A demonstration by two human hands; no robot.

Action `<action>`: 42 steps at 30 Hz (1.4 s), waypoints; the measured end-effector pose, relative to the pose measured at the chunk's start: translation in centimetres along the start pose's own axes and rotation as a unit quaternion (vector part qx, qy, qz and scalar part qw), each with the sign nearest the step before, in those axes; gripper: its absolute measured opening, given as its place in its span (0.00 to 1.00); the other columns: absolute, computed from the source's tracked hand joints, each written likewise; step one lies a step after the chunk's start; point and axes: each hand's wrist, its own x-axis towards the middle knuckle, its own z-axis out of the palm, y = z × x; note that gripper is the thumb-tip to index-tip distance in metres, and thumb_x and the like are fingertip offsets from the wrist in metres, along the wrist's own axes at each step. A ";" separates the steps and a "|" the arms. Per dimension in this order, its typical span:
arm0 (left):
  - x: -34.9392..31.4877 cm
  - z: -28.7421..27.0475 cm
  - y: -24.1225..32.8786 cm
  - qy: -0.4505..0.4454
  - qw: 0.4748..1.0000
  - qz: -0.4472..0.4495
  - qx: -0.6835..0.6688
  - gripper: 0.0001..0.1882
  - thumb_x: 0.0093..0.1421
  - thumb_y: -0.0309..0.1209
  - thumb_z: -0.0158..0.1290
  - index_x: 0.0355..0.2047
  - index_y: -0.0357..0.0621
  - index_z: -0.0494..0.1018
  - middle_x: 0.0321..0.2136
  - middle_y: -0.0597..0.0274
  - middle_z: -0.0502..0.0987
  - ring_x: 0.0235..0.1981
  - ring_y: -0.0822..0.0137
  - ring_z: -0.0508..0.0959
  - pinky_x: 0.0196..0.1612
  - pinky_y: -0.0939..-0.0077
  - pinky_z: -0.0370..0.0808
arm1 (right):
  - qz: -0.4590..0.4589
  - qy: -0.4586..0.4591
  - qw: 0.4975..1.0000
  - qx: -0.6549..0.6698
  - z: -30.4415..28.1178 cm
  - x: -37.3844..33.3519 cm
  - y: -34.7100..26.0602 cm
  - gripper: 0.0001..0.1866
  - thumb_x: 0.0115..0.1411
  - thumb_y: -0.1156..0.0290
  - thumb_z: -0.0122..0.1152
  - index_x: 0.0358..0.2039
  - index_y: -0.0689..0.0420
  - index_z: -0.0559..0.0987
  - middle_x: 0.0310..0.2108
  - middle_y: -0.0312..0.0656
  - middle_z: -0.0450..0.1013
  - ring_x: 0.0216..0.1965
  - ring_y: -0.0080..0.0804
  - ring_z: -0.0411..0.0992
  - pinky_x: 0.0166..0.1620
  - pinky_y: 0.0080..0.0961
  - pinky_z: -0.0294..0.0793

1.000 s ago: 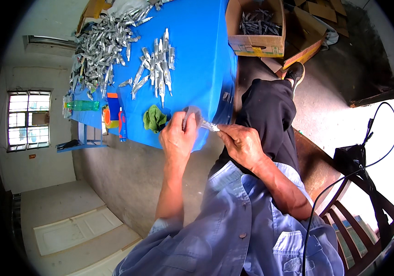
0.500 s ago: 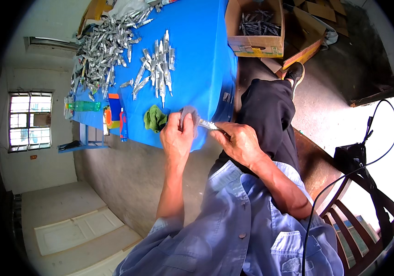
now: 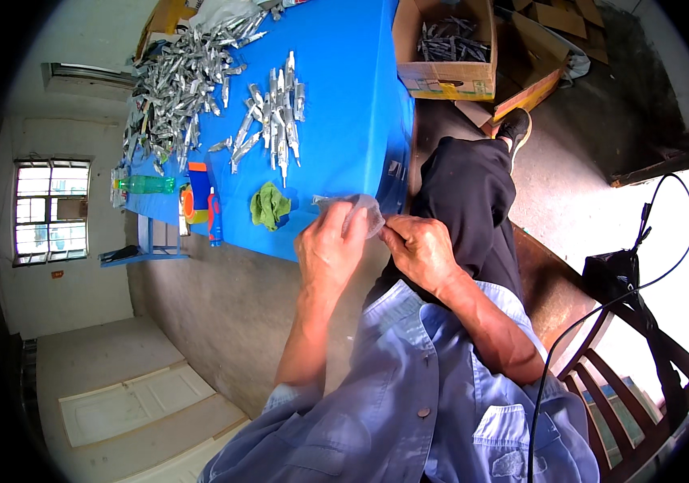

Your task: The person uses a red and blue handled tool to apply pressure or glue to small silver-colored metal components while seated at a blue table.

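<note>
Head view, two hands [image 3: 332, 249] [image 3: 425, 251], one grey cloth [image 3: 372, 213], one green rag [image 3: 268, 207]

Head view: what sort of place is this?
Probably a small workshop or plain workroom: a blue-covered table bears a heap of slim silvery pieces, an open cardboard box holds similar-looking ones, and a green cloth lies near the table's edge.

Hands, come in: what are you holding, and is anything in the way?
Left hand gripping a thin greyish sheet. Right hand close beside it, grip hidden. Green rag left of both, not between them.
</note>
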 end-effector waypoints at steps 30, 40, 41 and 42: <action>0.9 -1.9 -2.3 0.053 0.992 -0.113 -0.036 0.11 0.64 0.35 0.63 0.30 0.41 0.76 0.20 0.53 0.79 0.20 0.54 0.79 0.26 0.58 0.73 | -0.007 0.041 0.999 0.011 0.3 -0.1 -0.3 0.08 0.62 0.74 0.68 0.42 0.59 0.86 0.36 0.50 0.83 0.37 0.49 0.82 0.40 0.38 0.81; 0.2 0.5 -0.2 0.018 0.999 0.028 0.008 0.09 0.62 0.32 0.65 0.31 0.42 0.78 0.22 0.53 0.80 0.21 0.54 0.80 0.26 0.61 0.74 | -0.016 0.036 0.999 0.000 0.3 -0.3 0.2 0.08 0.61 0.73 0.66 0.41 0.56 0.86 0.38 0.49 0.83 0.39 0.51 0.81 0.41 0.41 0.81; 0.4 0.4 -0.6 0.017 1.000 0.020 0.007 0.09 0.62 0.32 0.65 0.31 0.41 0.78 0.21 0.54 0.80 0.20 0.55 0.80 0.25 0.61 0.74 | -0.019 0.047 0.999 0.003 0.3 -0.2 0.0 0.08 0.61 0.73 0.66 0.41 0.57 0.86 0.37 0.48 0.83 0.39 0.51 0.82 0.41 0.41 0.81; 0.6 0.1 -1.1 0.018 1.000 0.005 0.012 0.09 0.62 0.33 0.64 0.31 0.42 0.77 0.22 0.53 0.81 0.22 0.52 0.81 0.27 0.58 0.75 | -0.021 0.048 0.999 0.007 0.4 -0.2 -0.1 0.08 0.61 0.75 0.67 0.41 0.59 0.86 0.36 0.49 0.83 0.38 0.50 0.82 0.40 0.39 0.81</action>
